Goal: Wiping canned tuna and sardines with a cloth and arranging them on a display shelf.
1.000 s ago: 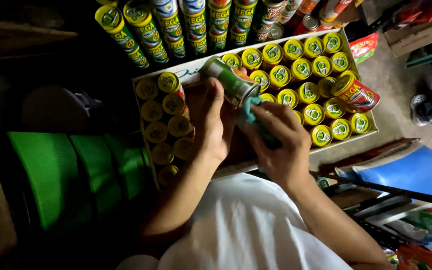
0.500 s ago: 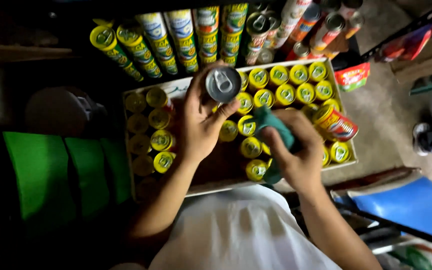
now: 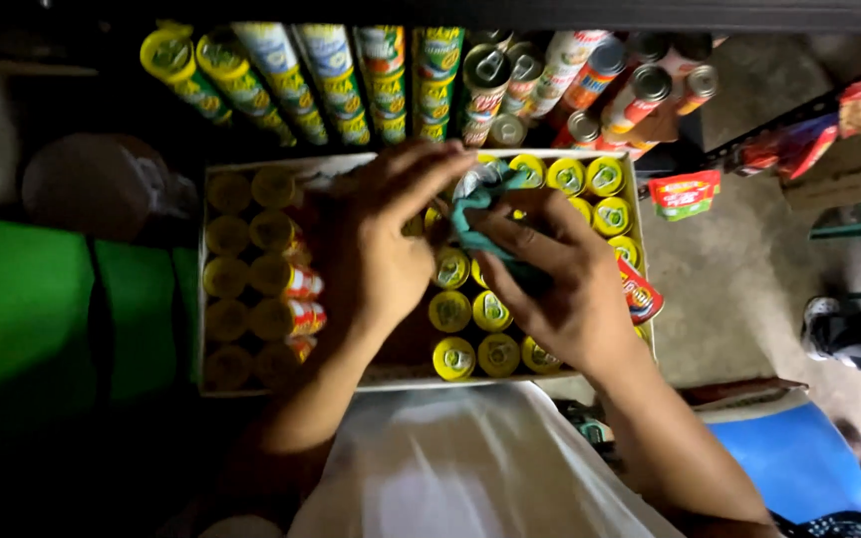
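Observation:
My left hand (image 3: 391, 239) holds a can (image 3: 472, 179) over an open cardboard box (image 3: 640, 214); only a little of the can's silver top shows between my fingers. My right hand (image 3: 550, 279) presses a teal cloth (image 3: 475, 214) against that can. The box holds several upright yellow-lidded cans (image 3: 455, 357) in rows. One red can (image 3: 640, 294) lies tilted at the box's right edge, partly behind my right hand.
Rows of stacked cans (image 3: 381, 70) fill a shelf above the box, green-yellow at left, red and silver ones (image 3: 640, 95) at right. Green bundles (image 3: 32, 309) sit at left. A blue plastic seat (image 3: 799, 458) and red snack packets (image 3: 685, 194) lie at right on the concrete floor.
My left hand turned the can from lid-up toward my right hand. My right hand brought the teal cloth up from the box's cans onto the held can.

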